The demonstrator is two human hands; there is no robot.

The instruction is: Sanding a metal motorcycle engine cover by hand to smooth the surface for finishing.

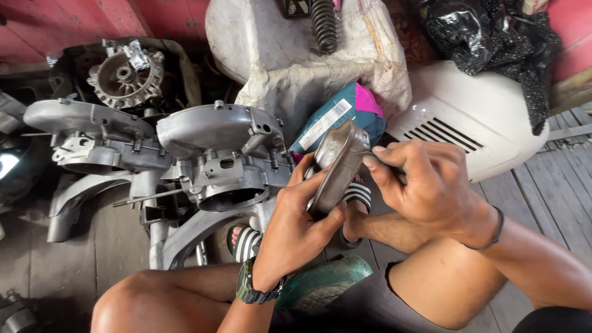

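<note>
Both my hands hold a flat grey metal cover plate (338, 161) up on its edge over my knees. My left hand (297, 229), with a dark watch on its wrist, grips the plate's lower end from beneath. My right hand (422, 185), wearing a dark wristband, presses on the plate's upper right side with thumb and fingers. Just left of the plate stands a grey engine casing (216, 154) with a round opening. My feet in striped sandals (246, 243) rest on the wooden floor below.
A second engine block (92, 135) and a finned flywheel (126, 77) lie at the left. A white scooter side panel with vents (475, 117), a white wrapped part (283, 55), a teal-and-pink packet (351, 111), a black plastic bag (487, 37) and a coil spring (324, 24) sit behind.
</note>
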